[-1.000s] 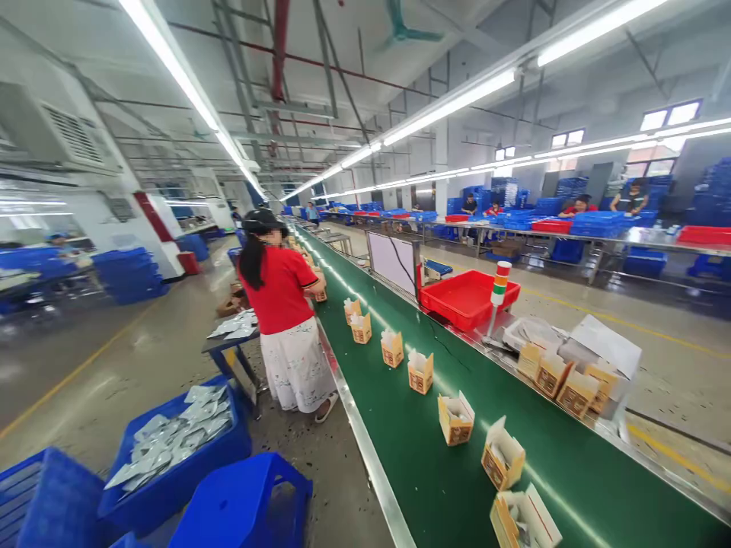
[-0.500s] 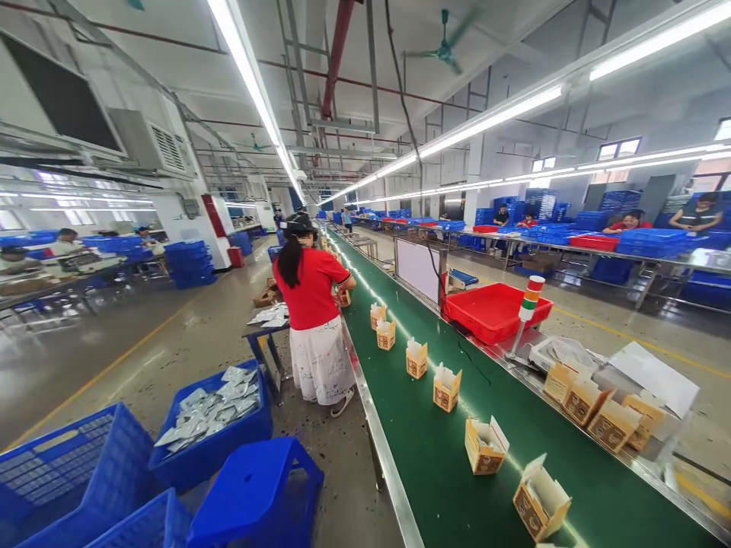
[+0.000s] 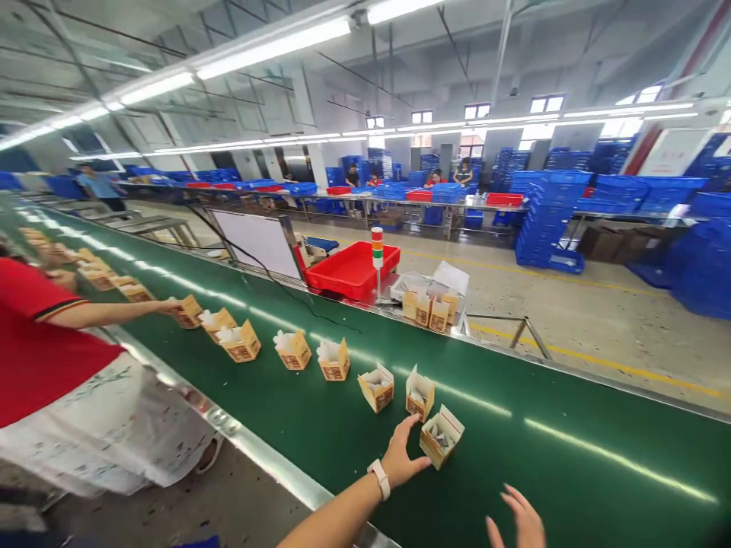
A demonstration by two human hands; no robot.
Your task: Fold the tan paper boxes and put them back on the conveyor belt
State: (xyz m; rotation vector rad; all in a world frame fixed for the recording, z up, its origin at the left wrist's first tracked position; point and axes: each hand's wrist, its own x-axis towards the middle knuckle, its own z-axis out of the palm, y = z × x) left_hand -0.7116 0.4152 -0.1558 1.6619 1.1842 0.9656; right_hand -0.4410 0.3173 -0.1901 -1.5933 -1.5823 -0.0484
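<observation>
My left hand (image 3: 404, 455), with a white watch (image 3: 379, 479) on its wrist, reaches over the green conveyor belt (image 3: 274, 426). Its thumb and fingers are spread at the near left side of an open cardboard box (image 3: 442, 438), which has small silvery packets inside; whether they touch it I cannot tell. Just behind stands another open box (image 3: 419, 393), close to my index fingertip. My right hand (image 3: 522, 521) is at the bottom edge, over the belt, fingers apart and holding nothing; part of it is out of frame. More open boxes (image 3: 334, 359) stand in a line leading left.
A co-worker in a red shirt (image 3: 46, 335) at the left touches a box (image 3: 188, 310) on the belt. Beyond the belt are a red tray (image 3: 354, 270), a signal light (image 3: 378, 247) and several boxes (image 3: 428, 308). The belt's metal edge (image 3: 274, 464) runs along the near side.
My view has swung to the right and toward the belt. Both my hands have come into view. The co-worker now appears at the far left, with an arm stretched to a box.
</observation>
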